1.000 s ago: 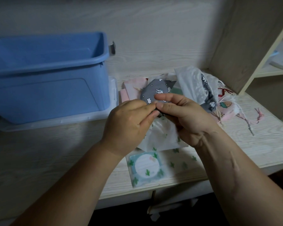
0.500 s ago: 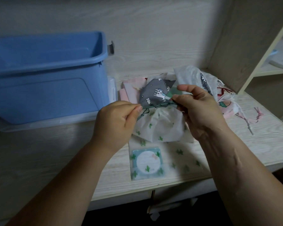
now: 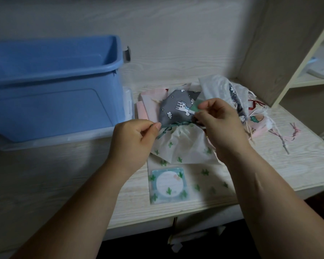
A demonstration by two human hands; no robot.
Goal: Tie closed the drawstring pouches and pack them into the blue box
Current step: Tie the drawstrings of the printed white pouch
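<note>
Grips: left grip (image 3: 133,139) pinches green drawstring (image 3: 168,126); right grip (image 3: 221,128) pinches its far end, the exact contact hidden by fingers. Cactus-print pouch (image 3: 183,146), mouth gathered, just below both grips, right edge behind right grip. Blue box (image 3: 64,71) beyond left grip, cut off by the frame. Pouch pile (image 3: 222,86) past right grip, indistinct. Bare counter (image 3: 45,184) below left grip.
</note>
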